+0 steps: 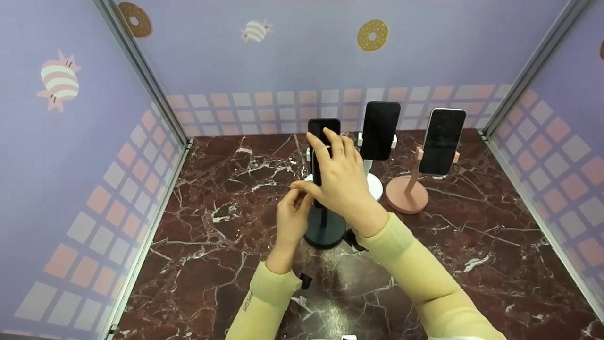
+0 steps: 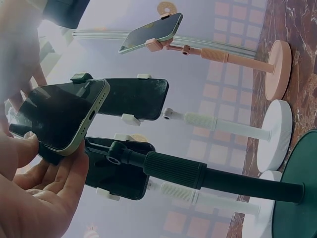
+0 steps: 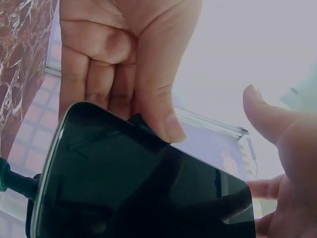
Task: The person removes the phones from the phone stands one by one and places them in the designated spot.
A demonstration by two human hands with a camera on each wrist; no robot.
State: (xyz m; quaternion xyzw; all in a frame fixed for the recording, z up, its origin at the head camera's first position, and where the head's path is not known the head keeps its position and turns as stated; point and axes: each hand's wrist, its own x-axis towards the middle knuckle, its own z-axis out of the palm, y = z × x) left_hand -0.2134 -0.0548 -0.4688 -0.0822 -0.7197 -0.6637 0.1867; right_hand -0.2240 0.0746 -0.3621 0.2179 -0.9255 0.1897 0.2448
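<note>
A black-screened phone [image 2: 62, 116] sits in the clamp of a dark green phone stand [image 2: 237, 186]. At one long side of the phone, my left hand [image 2: 44, 193] pinches the green clamp arm [image 3: 146, 130] between thumb and fingers. My right hand [image 1: 344, 177] is at the phone's other end, its fingers spread along the edge and its thumb held off the screen. From the head view, the right hand hides most of this phone, while the left hand [image 1: 291, 215] is low on its left side. The stand's round green base [image 1: 325, 233] rests on the table.
Behind are two white stands, one with a black phone [image 1: 381, 130], the other with a phone [image 1: 325, 124] partly covered by my right hand. A pink stand [image 1: 406, 196] at right holds another phone [image 1: 442, 141]. Patterned walls [image 1: 283, 61] enclose the marbled table [image 1: 226, 189].
</note>
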